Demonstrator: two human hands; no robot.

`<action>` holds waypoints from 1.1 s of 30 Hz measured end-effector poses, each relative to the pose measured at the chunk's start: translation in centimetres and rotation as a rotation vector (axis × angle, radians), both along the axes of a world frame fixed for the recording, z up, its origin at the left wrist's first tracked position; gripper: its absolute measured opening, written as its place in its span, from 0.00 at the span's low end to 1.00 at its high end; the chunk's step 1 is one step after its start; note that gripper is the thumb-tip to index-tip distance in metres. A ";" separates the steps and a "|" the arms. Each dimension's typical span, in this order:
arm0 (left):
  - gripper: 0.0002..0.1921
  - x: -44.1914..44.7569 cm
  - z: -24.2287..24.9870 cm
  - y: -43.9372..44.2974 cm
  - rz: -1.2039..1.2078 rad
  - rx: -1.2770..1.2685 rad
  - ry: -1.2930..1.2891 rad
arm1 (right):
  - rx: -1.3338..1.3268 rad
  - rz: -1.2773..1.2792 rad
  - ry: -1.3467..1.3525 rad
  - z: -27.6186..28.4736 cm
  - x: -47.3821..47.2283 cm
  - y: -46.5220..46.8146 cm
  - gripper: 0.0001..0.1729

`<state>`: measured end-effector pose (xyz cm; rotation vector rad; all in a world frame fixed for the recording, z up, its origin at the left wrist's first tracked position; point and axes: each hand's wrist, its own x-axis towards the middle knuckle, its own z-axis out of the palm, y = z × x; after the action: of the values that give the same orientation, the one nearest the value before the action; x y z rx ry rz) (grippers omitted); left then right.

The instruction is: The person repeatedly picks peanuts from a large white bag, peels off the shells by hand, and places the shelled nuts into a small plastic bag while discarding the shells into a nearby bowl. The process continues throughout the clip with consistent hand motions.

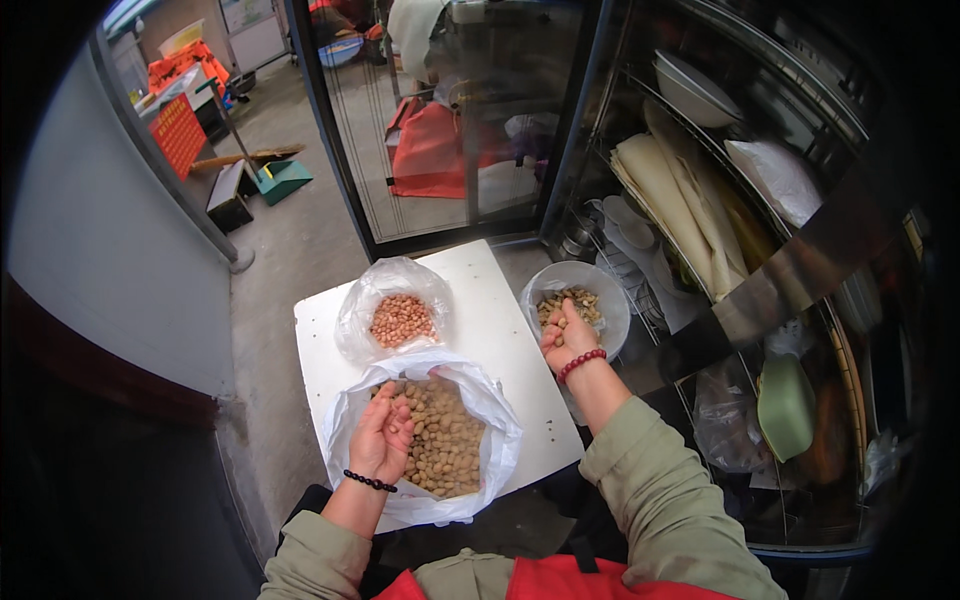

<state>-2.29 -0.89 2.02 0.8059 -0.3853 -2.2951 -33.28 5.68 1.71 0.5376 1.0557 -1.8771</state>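
My left hand point(382, 435) is over a white plastic bag point(501, 457) of unshelled peanuts point(446, 435). Its fingers are curled in with the palm turned up, and whether a small kernel lies in them is unclear. Above the pale plastic bucket point(616, 330), my right hand point(571, 341) holds what looks like a peanut shell point(562, 323) in its bent fingers. Peanut shells point(583, 301) lie inside that bucket. Beyond the white bag, reddish shelled peanut kernels point(403, 320) fill the bottom of a clear plastic bag point(352, 319).
Both bags rest on a small white table point(491, 300). To the right stands a wire rack point(637, 300) with bowls point(694, 90) and a green plastic basin point(785, 409). A glass door point(480, 210) stands ahead. A green dustpan point(283, 181) is on the floor at far left.
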 end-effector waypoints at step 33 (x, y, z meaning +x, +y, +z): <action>0.13 0.5 4.6 2.0 -0.110 -0.695 -0.516 | -0.442 1.013 0.519 5.0 12.9 1.0 0.25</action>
<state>-1.78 1.14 6.67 0.9964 -1.3888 -1.8051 -20.38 6.71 6.72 -0.6812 0.9106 -1.2424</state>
